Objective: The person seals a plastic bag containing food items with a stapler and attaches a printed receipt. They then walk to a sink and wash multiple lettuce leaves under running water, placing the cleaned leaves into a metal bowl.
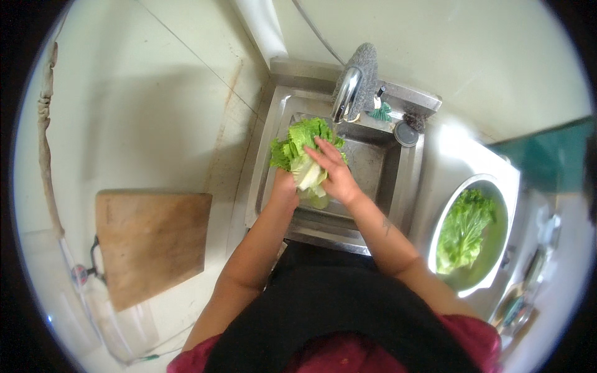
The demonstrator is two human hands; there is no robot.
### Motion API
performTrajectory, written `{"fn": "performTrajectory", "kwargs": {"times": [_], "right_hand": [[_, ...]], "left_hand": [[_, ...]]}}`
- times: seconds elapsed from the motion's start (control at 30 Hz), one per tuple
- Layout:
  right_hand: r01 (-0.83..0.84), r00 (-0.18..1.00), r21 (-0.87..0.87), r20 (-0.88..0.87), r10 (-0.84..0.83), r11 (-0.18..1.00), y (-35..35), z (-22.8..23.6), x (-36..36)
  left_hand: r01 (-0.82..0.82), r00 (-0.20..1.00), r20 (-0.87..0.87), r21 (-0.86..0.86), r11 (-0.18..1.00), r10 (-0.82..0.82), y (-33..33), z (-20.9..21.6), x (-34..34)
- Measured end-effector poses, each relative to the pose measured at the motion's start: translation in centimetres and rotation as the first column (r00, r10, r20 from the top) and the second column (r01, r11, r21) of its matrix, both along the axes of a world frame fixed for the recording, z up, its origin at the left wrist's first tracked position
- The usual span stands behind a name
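Note:
A head or bunch of green lettuce (306, 163) is held between my hands above the left part of the steel sink (367, 163). Its frilly leaf tops point away from me, and the pale stem ends face my body. From the left, my left hand (285, 188) grips it low down; the leaves hide most of those fingers. My right hand (336, 176) clasps it from the right, fingers spread over the leaves and the thumb hidden. Beyond the lettuce stands a chrome faucet (347, 93) with a grey cloth (368, 61) draped over it.
On the right, an oval white-rimmed basin (435, 242) holds more leafy lettuce (465, 230). A wooden cutting board (155, 244) lies to the left. A dark round lid (405, 134), a green scrubber (380, 112) and a dark scouring pad (415, 121) rest by the sink's back right corner.

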State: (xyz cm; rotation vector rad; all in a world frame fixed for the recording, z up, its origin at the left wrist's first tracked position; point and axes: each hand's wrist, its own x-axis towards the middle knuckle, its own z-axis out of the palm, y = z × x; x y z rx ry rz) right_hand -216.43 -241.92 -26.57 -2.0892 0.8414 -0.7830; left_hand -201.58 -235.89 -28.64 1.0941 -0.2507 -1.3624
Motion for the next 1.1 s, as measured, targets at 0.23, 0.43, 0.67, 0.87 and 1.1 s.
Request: {"fn": "performTrajectory", "kwargs": {"times": [0.23, 0.43, 0.67, 0.87, 1.1], "right_hand": [[-0.120, 0.980, -0.059, -0.169, 0.109, 0.991, 0.0, 1.5, -2.8], [-0.044, 0.797, 0.560, 0.519, -0.309, 0.827, -0.6, 0.1, -6.1], [0.406, 0.694, 0.743, 0.128, -0.709, 0.532, -0.8, -11.2, -10.2], [0.301, 0.953, 0.697, -0.231, -0.195, 0.651, 0.6, -19.9, -2.7], [0.327, 0.873, 0.758, -0.471, 0.127, 0.564, 1.3, -24.0, 9.2]], "left_hand": [[0.173, 0.883, -0.447, 0.033, 0.984, -0.141, -1.7, 1.3, 0.0], [0.263, 0.958, -0.124, 0.007, 0.965, -0.260, -2.8, -0.4, -3.0], [0.177, 0.977, -0.138, 0.112, 0.978, -0.161, 0.7, 2.1, -0.3], [0.218, 0.970, 0.095, 0.066, 0.974, -0.224, -0.4, 5.7, 3.9], [0.099, 0.981, 0.158, 0.101, 0.990, -0.114, -3.6, 8.3, 4.0]]}}
